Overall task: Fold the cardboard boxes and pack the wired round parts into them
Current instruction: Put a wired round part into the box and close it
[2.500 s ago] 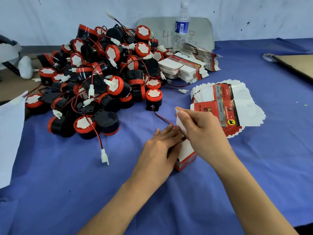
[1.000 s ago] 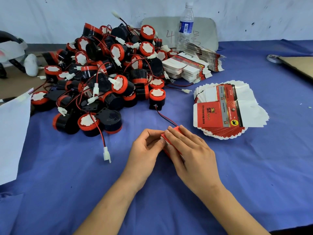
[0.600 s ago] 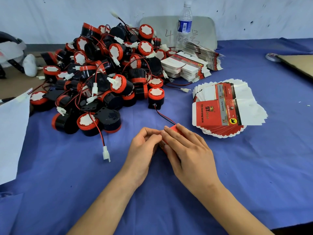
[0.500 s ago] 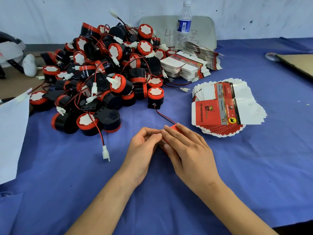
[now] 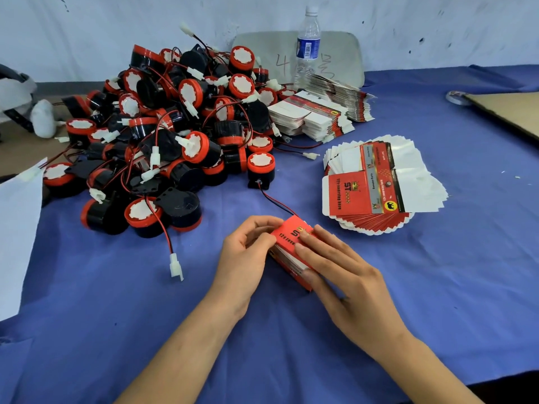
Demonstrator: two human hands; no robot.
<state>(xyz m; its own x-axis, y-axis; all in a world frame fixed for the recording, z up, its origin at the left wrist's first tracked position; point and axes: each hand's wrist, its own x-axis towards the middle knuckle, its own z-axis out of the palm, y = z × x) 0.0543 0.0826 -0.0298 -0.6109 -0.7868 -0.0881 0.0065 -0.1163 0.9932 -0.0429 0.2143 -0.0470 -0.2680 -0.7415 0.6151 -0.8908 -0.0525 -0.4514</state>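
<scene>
Head view: red box [image 5: 287, 232] lay central on the desk [image 5: 437, 287], toward its near edge. Left grip [image 5: 242, 258] clasped its left end; right grip [image 5: 350, 287] pressed straight fingers [image 5: 313, 256] on top. Wired round parts [image 5: 175, 135] were heaped far-left.

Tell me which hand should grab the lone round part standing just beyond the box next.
Probably left. The left hand grips the red box at the end nearest the round part; the right hand lies flat across the box top, steadying it.

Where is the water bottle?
The bottle stands top centre in the head view, right of the parts pile, behind a stack of flat boxes.
</scene>
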